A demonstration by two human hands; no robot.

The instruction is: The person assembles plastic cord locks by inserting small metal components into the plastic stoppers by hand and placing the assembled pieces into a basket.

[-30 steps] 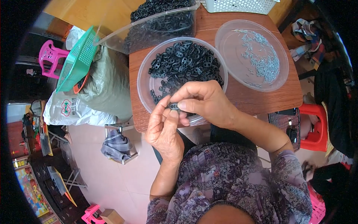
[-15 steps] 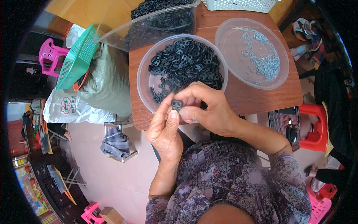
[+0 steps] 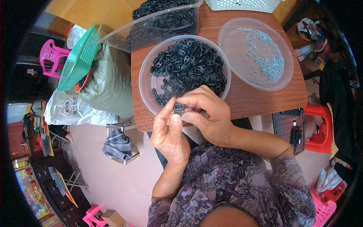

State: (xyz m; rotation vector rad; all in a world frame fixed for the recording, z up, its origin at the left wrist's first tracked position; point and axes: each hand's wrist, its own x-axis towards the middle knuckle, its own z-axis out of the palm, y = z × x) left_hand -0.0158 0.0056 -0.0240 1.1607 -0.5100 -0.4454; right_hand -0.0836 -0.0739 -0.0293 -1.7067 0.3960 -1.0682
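Observation:
Between my two hands is a small black plastic piece with two round holes (image 3: 179,108). My left hand (image 3: 170,132) pinches it from the left, thumb and fingertips closed. From the right, the thumb and index finger of my right hand (image 3: 210,115) press on the same piece. Just beyond my fingers stands a round clear tub (image 3: 143,81), heaped with similar black pieces (image 3: 189,62). A round clear lid (image 3: 234,56) to its right carries many thin silvery metal pins (image 3: 266,56). Whether a pin is in my fingers cannot be seen.
A large clear bin (image 3: 166,38) full of black pieces stands at the back left of the wooden table (image 3: 261,104). A white basket (image 3: 245,4) is at the far edge. Sacks (image 3: 109,83) and a green basket (image 3: 77,60) stand left; a red stool (image 3: 321,128) stands right.
Both hands have shifted slightly down and to the right, still holding the small black piece. My right fingers have closed in nearer to it. The tub and lid have stayed in place.

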